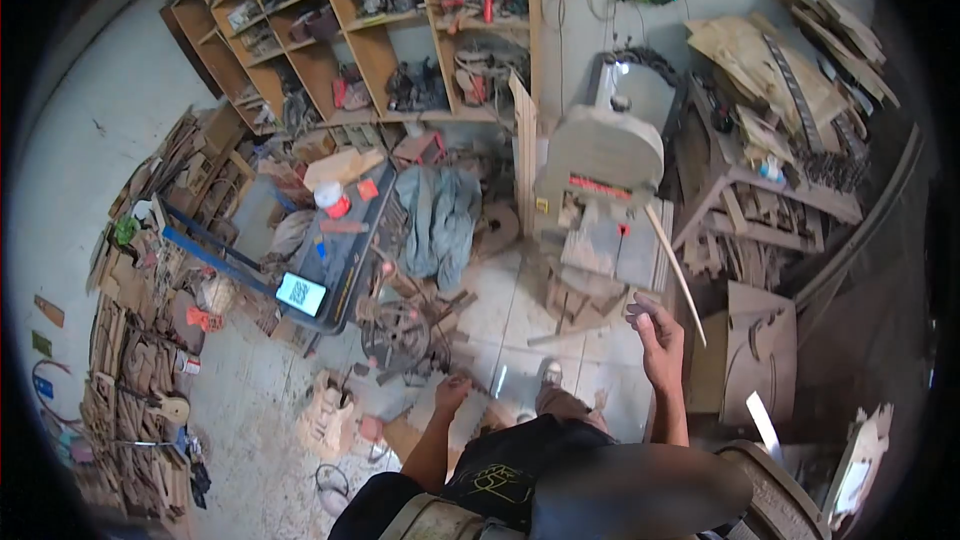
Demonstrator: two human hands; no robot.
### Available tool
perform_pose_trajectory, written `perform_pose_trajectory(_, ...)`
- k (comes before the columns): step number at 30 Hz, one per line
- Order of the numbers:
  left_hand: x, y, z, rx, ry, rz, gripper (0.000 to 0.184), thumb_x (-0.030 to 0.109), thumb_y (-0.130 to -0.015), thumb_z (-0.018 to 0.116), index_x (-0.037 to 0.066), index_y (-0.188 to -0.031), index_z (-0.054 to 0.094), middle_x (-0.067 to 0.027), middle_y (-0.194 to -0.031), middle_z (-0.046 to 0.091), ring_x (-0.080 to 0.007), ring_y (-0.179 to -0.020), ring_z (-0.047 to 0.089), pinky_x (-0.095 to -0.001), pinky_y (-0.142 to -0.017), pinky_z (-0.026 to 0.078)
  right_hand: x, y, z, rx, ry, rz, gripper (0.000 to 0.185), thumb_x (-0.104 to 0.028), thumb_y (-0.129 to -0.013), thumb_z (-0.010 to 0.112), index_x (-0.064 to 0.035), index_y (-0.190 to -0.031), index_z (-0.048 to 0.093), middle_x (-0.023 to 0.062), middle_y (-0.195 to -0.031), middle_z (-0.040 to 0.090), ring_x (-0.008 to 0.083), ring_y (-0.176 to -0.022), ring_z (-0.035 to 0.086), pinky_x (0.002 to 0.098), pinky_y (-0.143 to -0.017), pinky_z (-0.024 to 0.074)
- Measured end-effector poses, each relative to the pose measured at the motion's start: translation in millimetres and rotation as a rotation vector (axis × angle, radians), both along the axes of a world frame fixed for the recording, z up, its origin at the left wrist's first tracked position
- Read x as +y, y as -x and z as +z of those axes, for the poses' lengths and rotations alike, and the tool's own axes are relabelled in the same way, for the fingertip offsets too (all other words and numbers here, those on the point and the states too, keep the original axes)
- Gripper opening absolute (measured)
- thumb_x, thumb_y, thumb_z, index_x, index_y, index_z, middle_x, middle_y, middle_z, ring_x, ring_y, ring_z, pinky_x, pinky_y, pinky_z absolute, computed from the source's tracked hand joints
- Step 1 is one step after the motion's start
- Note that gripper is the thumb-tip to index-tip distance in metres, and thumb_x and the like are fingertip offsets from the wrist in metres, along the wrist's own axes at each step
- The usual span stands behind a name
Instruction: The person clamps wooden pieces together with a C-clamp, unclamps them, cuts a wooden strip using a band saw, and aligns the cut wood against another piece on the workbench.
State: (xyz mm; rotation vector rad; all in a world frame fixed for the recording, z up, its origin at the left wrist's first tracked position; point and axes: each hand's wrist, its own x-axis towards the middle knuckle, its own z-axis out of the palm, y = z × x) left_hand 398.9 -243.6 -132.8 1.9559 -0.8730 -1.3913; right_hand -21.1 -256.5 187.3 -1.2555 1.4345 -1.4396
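Note:
My right hand (657,336) is raised in front of the band saw (603,160), its fingers loosely bent and the thumb apart from them. I see nothing held in it. Just to its right, a long thin curved wood strip (680,275) slants down from the edge of the saw table (612,240). My left hand (453,394) hangs low over the floor, fingers loosely bent, with nothing visible in it. Nearest to that hand is a dusty spoked wheel (396,334) among wood offcuts.
A blue-framed bench (345,275) at left carries a lit phone (301,293) and a white-and-red tub (331,199). Shelves (350,25) with tools line the back wall. Scrap wood (135,380) is heaped at left. A loaded wooden rack (745,180) stands at right.

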Motion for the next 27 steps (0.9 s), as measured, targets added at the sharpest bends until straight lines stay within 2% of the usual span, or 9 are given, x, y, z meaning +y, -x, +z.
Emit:
perform_pose_trajectory(2, -69.5, 9.2, -5.6, 0.070, 0.257, 0.049, 0.054, 0.030, -0.086, 0.076, -0.003, -0.127, 0.063, -0.0119, -0.091, 0.074, -0.0178, -0.081, 0.069, -0.0311, -0.071, 0.054, -30.9, 4.0, 9.6, -0.023, 0.059, 0.000, 0.043, -0.028, -0.101, 0.061, 0.0044, -0.130, 0.062, 0.0130, -0.110, 0.069, 0.0181, -0.097, 0.065, 0.0320, -0.087, 0.0515)
perform_pose_trajectory(4, -151.4, 17.0, 33.1, -0.121, 0.350, -0.099, 0.043, 0.029, -0.090, 0.073, -0.002, -0.119, 0.067, -0.0127, -0.097, 0.073, -0.0156, -0.087, 0.068, -0.0299, -0.078, 0.054, -61.2, 5.0, 16.7, -0.114, 0.126, -0.001, 0.037, -0.024, -0.101, 0.060, 0.0048, -0.125, 0.064, 0.0123, -0.104, 0.070, 0.0145, -0.087, 0.065, 0.0292, -0.079, 0.0515)
perform_pose_trajectory(6, -219.0, 38.7, 69.3, 0.076, 0.490, 0.065, 0.037, 0.028, -0.091, 0.071, -0.002, -0.113, 0.070, -0.0113, -0.096, 0.073, -0.0164, -0.089, 0.068, -0.0291, -0.081, 0.053, -85.5, 14.2, 23.7, -0.137, 0.114, 0.029, 0.035, -0.022, -0.102, 0.059, 0.0052, -0.123, 0.065, 0.0119, -0.100, 0.071, 0.0127, -0.081, 0.064, 0.0278, -0.074, 0.0508)
perform_pose_trajectory(8, -279.8, 53.4, 119.2, -0.144, 0.637, -0.015, 0.035, 0.026, -0.093, 0.069, -0.001, -0.115, 0.070, -0.0093, -0.095, 0.073, -0.0175, -0.087, 0.068, -0.0290, -0.079, 0.052, -106.3, 25.0, 27.9, -0.121, 0.180, -0.008, 0.033, -0.021, -0.103, 0.056, 0.0061, -0.119, 0.066, 0.0104, -0.089, 0.069, 0.0087, -0.064, 0.055, 0.0243, -0.060, 0.0445)
perform_pose_trajectory(12, -366.1, 94.9, 200.7, 0.130, 0.678, 0.049, 0.033, 0.026, -0.097, 0.066, -0.001, -0.116, 0.067, -0.0043, -0.098, 0.070, -0.0132, -0.084, 0.065, -0.0273, -0.073, 0.051, -129.1, 61.8, 43.3, -0.164, 0.271, -0.097, 0.034, -0.022, -0.104, 0.054, 0.0076, -0.114, 0.066, 0.0058, -0.076, 0.062, 0.0054, -0.055, 0.043, 0.0215, -0.051, 0.0332)
perform_pose_trajectory(17, -478.9, 123.6, 300.7, 0.333, 0.819, 0.085, 0.032, 0.029, -0.099, 0.063, 0.000, -0.113, 0.067, -0.0074, -0.104, 0.071, -0.0139, -0.087, 0.066, -0.0262, -0.078, 0.052, -147.8, 105.0, 46.0, -0.205, 0.342, -0.256, 0.032, -0.023, -0.102, 0.057, 0.0049, -0.116, 0.065, 0.0056, -0.077, 0.063, 0.0063, -0.061, 0.048, 0.0204, -0.055, 0.0365)
perform_pose_trajectory(21, -611.2, 127.1, 375.0, 0.145, 1.057, 0.000, 0.027, 0.027, -0.101, 0.060, 0.002, -0.103, 0.071, -0.0022, -0.091, 0.070, -0.0088, -0.079, 0.062, -0.0236, -0.070, 0.048, -167.7, 94.3, 65.4, -0.090, 0.404, -0.423, 0.044, -0.034, -0.100, 0.058, 0.0061, -0.117, 0.066, 0.0055, -0.081, 0.064, 0.0095, -0.069, 0.054, 0.0229, -0.064, 0.0413)
perform_pose_trajectory(24, -703.9, 137.7, 451.1, 0.237, 1.190, 0.027, 0.029, 0.029, -0.101, 0.061, 0.003, -0.095, 0.072, 0.0014, -0.082, 0.068, -0.0055, -0.070, 0.057, -0.0229, -0.063, 0.044, -198.1, 74.4, 66.3, 0.036, 0.464, -0.467, 0.046, -0.035, -0.100, 0.057, 0.0074, -0.116, 0.065, 0.0063, -0.082, 0.064, 0.0119, -0.075, 0.056, 0.0254, -0.069, 0.0441)
perform_pose_trajectory(27, -811.4, 134.5, 509.3, 0.296, 1.265, 0.009, 0.029, 0.028, -0.099, 0.064, 0.000, -0.096, 0.072, -0.0044, -0.085, 0.071, -0.0097, -0.070, 0.063, -0.0241, -0.067, 0.051, -244.8, 29.1, 85.5, 0.111, 0.447, -0.498, 0.046, -0.035, -0.099, 0.059, 0.0078, -0.115, 0.065, 0.0091, -0.089, 0.064, 0.0140, -0.080, 0.058, 0.0273, -0.072, 0.0455)
